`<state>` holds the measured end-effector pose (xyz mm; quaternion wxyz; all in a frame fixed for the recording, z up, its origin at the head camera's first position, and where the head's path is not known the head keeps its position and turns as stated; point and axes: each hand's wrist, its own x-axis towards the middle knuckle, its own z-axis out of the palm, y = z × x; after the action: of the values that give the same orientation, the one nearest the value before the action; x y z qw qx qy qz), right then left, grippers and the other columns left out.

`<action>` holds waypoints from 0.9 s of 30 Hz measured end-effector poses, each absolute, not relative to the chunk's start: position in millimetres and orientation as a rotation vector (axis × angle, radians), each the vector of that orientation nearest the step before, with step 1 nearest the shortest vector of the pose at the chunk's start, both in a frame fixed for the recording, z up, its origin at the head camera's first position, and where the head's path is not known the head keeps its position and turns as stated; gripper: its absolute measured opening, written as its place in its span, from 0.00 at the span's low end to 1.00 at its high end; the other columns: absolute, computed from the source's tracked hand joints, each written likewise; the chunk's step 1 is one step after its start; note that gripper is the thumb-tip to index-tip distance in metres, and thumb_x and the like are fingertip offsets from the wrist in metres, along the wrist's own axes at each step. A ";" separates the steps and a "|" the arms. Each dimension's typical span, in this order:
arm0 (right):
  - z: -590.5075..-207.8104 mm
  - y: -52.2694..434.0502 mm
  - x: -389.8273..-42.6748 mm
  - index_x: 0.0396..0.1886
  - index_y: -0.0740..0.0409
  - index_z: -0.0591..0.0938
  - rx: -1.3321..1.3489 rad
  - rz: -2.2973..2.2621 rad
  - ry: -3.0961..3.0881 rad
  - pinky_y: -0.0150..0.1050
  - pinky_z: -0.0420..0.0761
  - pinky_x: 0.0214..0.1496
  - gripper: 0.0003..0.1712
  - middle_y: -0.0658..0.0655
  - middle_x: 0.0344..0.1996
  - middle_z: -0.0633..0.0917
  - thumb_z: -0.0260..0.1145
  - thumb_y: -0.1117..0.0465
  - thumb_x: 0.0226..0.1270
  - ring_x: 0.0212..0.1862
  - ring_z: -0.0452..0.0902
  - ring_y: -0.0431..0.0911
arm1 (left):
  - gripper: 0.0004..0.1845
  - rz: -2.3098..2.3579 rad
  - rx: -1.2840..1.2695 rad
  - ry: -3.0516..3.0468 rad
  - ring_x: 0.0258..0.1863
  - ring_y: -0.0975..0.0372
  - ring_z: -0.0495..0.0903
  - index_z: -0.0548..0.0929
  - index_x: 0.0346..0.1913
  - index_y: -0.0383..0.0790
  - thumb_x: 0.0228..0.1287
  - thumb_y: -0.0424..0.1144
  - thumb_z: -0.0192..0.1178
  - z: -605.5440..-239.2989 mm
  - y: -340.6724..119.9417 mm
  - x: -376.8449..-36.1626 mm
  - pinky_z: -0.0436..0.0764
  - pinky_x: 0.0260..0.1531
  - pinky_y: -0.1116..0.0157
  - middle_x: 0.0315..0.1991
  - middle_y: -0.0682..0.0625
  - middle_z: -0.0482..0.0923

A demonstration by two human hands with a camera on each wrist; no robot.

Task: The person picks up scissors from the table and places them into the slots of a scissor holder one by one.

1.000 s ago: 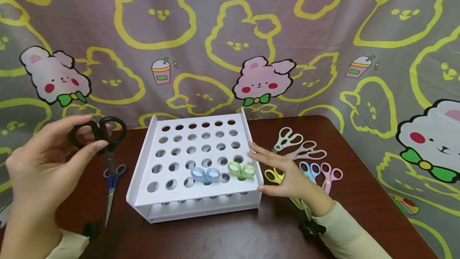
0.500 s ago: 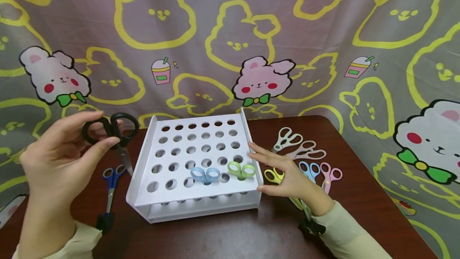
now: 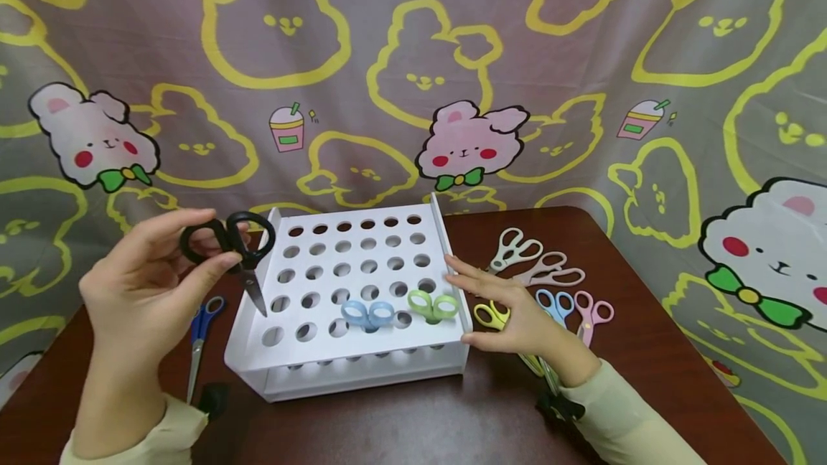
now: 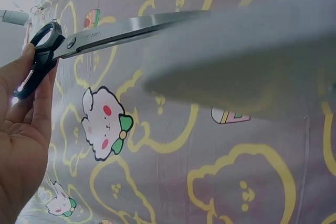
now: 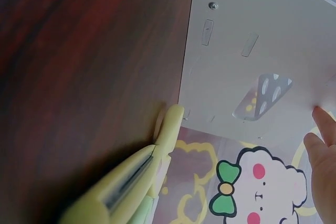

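Observation:
My left hand (image 3: 145, 285) pinches black-handled scissors (image 3: 231, 244) by their handles, blades pointing down over the left edge of a white rack (image 3: 354, 350) full of round holes. The same scissors (image 4: 94, 35) show in the left wrist view, gripped at the handle. Blue scissors (image 3: 367, 313) and green scissors (image 3: 433, 305) stand in holes of the rack's front rows. My right hand (image 3: 510, 311) rests with straight fingers against the rack's right side wall (image 5: 247, 56); its fingers (image 5: 325, 145) show at that wall in the right wrist view.
Dark blue scissors (image 3: 200, 336) lie on the brown table (image 3: 452, 422) left of the rack. Several pastel scissors (image 3: 549, 285) lie right of it, partly under my right hand; a yellow-green pair (image 5: 131, 182) lies close by my wrist. A patterned cloth (image 3: 413, 56) hangs behind.
My left hand has carried the black scissors rightwards, from above the table's left side to over the rack's left edge. The right hand has stayed against the rack.

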<state>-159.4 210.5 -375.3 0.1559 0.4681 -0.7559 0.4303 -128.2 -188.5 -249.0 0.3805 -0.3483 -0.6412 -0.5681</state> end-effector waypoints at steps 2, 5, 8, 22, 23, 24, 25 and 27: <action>-375.7 210.3 -159.7 0.68 0.63 0.74 1.345 1.233 -2.159 0.31 0.70 0.70 0.40 0.65 0.72 0.69 0.76 0.50 0.59 0.72 0.67 0.50 | 0.26 -1.454 -0.897 -1.634 0.35 0.66 0.83 0.78 0.48 0.13 0.51 0.29 0.74 -249.1 -185.5 -128.4 0.80 0.35 0.80 0.39 0.51 0.87; -375.8 210.2 -160.0 0.68 0.63 0.74 1.350 1.233 -2.154 0.31 0.70 0.69 0.40 0.65 0.72 0.69 0.76 0.50 0.59 0.72 0.68 0.50 | 0.26 -1.476 -0.933 -1.615 0.35 0.67 0.83 0.78 0.48 0.13 0.51 0.30 0.74 -249.6 -182.3 -129.8 0.80 0.35 0.80 0.39 0.51 0.86; -375.4 210.4 -159.8 0.67 0.63 0.74 1.348 1.234 -2.156 0.30 0.70 0.69 0.40 0.65 0.72 0.69 0.76 0.50 0.59 0.72 0.68 0.51 | 0.26 -1.472 -0.947 -1.622 0.36 0.67 0.83 0.78 0.48 0.13 0.51 0.31 0.74 -252.2 -180.3 -131.3 0.80 0.36 0.80 0.40 0.52 0.87; -375.6 210.4 -158.7 0.67 0.63 0.74 1.339 1.234 -2.162 0.30 0.70 0.69 0.40 0.65 0.72 0.69 0.75 0.50 0.59 0.73 0.67 0.49 | 0.26 -1.566 -1.073 -1.598 0.36 0.65 0.84 0.76 0.46 0.11 0.51 0.28 0.74 -268.5 -171.9 -138.4 0.81 0.35 0.78 0.43 0.48 0.86; -375.8 210.4 -158.8 0.67 0.63 0.74 1.338 1.235 -2.162 0.30 0.70 0.69 0.40 0.65 0.72 0.69 0.75 0.50 0.59 0.73 0.67 0.49 | 0.26 -1.572 -1.079 -1.602 0.36 0.65 0.83 0.76 0.46 0.11 0.51 0.28 0.74 -269.8 -171.4 -138.8 0.81 0.35 0.78 0.42 0.48 0.86; -376.0 210.3 -158.9 0.67 0.63 0.74 1.338 1.235 -2.162 0.30 0.70 0.69 0.40 0.65 0.72 0.69 0.75 0.50 0.60 0.73 0.67 0.49 | 0.26 -1.578 -1.086 -1.604 0.36 0.65 0.83 0.76 0.47 0.11 0.51 0.28 0.74 -271.1 -171.1 -139.4 0.81 0.35 0.78 0.42 0.48 0.86; -376.2 210.2 -159.0 0.67 0.63 0.74 1.337 1.235 -2.163 0.30 0.70 0.69 0.40 0.65 0.72 0.69 0.75 0.49 0.60 0.73 0.67 0.48 | 0.26 -1.579 -1.084 -1.614 0.35 0.65 0.83 0.76 0.47 0.11 0.51 0.28 0.74 -272.4 -171.0 -139.4 0.81 0.34 0.78 0.42 0.48 0.86; -376.5 210.1 -159.1 0.67 0.63 0.74 1.337 1.236 -2.160 0.29 0.71 0.68 0.39 0.65 0.72 0.69 0.74 0.49 0.60 0.73 0.67 0.48 | 0.26 -1.587 -1.088 -1.634 0.36 0.65 0.83 0.75 0.47 0.11 0.51 0.29 0.73 -274.7 -171.1 -139.5 0.81 0.34 0.78 0.41 0.49 0.86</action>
<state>-159.1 210.1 -376.5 0.1578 0.4673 -0.7549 0.4322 -139.5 -171.1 -274.7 0.3039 -0.4105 -0.6168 -0.5989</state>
